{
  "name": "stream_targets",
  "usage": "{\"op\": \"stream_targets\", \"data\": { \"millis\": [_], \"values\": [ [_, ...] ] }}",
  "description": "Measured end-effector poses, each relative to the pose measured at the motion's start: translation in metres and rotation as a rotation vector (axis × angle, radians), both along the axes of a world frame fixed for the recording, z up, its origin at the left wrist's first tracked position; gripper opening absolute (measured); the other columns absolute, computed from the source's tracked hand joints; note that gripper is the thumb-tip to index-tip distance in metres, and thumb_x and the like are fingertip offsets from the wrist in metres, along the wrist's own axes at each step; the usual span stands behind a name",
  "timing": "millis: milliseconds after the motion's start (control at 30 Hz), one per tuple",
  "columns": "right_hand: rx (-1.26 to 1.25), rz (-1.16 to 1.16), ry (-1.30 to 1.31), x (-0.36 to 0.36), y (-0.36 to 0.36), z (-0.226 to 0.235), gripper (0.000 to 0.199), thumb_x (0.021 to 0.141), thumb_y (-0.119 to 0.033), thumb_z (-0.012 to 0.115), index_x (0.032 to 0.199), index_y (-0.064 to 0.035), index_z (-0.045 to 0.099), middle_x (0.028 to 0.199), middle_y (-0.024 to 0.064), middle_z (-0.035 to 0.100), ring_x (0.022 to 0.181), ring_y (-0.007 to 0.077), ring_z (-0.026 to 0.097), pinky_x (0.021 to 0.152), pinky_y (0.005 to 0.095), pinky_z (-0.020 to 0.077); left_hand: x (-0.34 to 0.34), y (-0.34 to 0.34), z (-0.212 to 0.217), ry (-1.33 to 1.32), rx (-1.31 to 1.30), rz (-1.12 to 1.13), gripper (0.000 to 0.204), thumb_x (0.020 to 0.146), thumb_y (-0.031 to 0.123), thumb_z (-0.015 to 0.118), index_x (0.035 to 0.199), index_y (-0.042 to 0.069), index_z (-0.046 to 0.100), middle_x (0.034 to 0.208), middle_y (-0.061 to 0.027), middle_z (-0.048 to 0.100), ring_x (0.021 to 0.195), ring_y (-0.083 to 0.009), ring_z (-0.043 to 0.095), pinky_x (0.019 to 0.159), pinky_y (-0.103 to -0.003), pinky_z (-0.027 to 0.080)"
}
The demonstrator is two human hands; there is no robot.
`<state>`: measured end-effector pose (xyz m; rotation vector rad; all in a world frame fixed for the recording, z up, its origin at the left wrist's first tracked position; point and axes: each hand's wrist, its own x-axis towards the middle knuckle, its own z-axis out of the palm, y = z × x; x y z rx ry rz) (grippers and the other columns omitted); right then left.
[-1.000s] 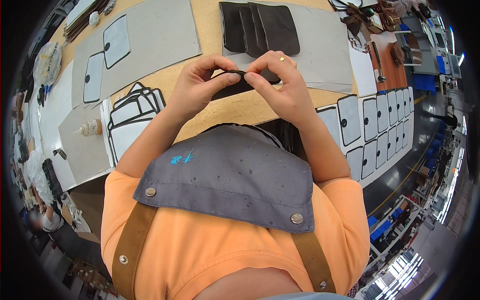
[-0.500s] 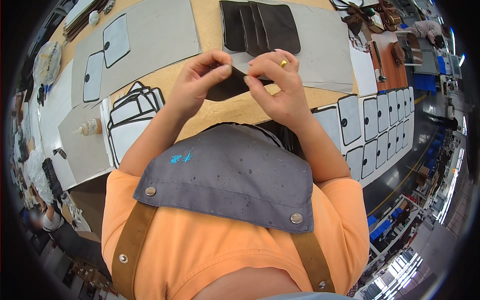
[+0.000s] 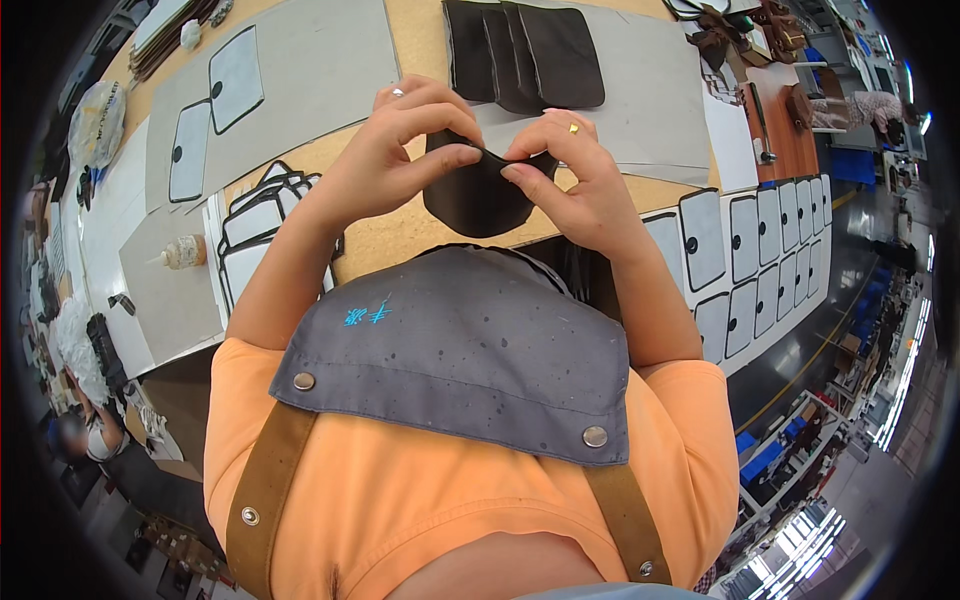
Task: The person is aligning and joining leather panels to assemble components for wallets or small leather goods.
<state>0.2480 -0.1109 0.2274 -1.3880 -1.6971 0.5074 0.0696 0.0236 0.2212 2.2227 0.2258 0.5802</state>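
A dark brown, leather-like piece with rounded corners (image 3: 478, 200) hangs between my hands above the near edge of the table. My left hand (image 3: 415, 140) pinches its upper edge between thumb and fingers. Close beside it, my right hand (image 3: 565, 170) grips the same edge with thumb and forefinger. Between the two pinches the edge dips slightly. Just beyond my hands lie several similar dark pieces (image 3: 560, 60), overlapping like a fan on a grey board (image 3: 640, 120).
White dark-edged panels with a black dot (image 3: 705, 240) stand in rows at the right. Two more panels (image 3: 237, 80) rest on a grey sheet at the left. Nearer are stacked white panels (image 3: 255, 225) and a small glue-like bottle (image 3: 183, 252). Beyond, a hammer-like tool (image 3: 762, 130) lies on a reddish board.
The dark piece has turned so that more of its face shows and it hangs lower. My left hand has rolled over, and my right hand has shifted slightly right and nearer.
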Motion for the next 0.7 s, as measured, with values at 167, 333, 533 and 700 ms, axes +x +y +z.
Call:
{"op": "stream_targets", "data": {
  "millis": [167, 333, 533, 700],
  "values": [
    [-0.024, 0.022, -0.057, 0.0, 0.002, 0.006, 0.008, 0.077, -0.007, 0.064, 0.082, -0.0065, 0.058, 0.078, 0.0001, 0.058, 0.081, 0.0161, 0.054, 0.094, 0.034, 0.0301, 0.002, -0.001, 0.001, 0.005, -0.122, -0.023, 0.009, 0.08, 0.018, 0.066, 0.08, 0.01, 0.062, 0.08, 0.0025, 0.058, 0.087, -0.0169, 0.049, 0.089, -0.034, 0.03],
    [-0.042, 0.052, 0.017, 0.0, 0.004, 0.002, 0.006, 0.079, -0.012, 0.063, 0.081, -0.0083, 0.059, 0.077, -0.0002, 0.059, 0.083, 0.0156, 0.053, 0.094, 0.0339, 0.0271, 0.004, -0.007, 0.009, 0.075, -0.136, -0.038, 0.01, 0.08, 0.018, 0.066, 0.079, 0.008, 0.062, 0.079, 0.0027, 0.058, 0.084, -0.0169, 0.049, 0.086, -0.033, 0.031],
    [-0.008, 0.066, -0.025, 0.004, 0.007, 0.001, 0.006, 0.078, -0.011, 0.064, 0.082, -0.0095, 0.06, 0.078, -0.0013, 0.059, 0.086, 0.0147, 0.054, 0.094, 0.034, 0.027, 0.005, -0.008, 0.005, 0.024, -0.36, -0.07, 0.011, 0.08, 0.016, 0.066, 0.079, 0.006, 0.062, 0.077, 0.0, 0.059, 0.082, -0.0149, 0.05, 0.081, -0.029, 0.036],
    [-0.045, 0.106, -0.011, 0.025, 0.004, -0.001, 0.013, 0.074, -0.006, 0.068, 0.085, -0.0072, 0.061, 0.08, 0.0, 0.059, 0.084, 0.0157, 0.054, 0.09, 0.0315, 0.0321, -0.004, -0.004, 0.009, 0.024, -0.411, -0.039, 0.01, 0.081, 0.015, 0.065, 0.079, 0.006, 0.061, 0.079, -0.0003, 0.059, 0.083, -0.0124, 0.05, 0.081, -0.027, 0.036]
  ]
}}
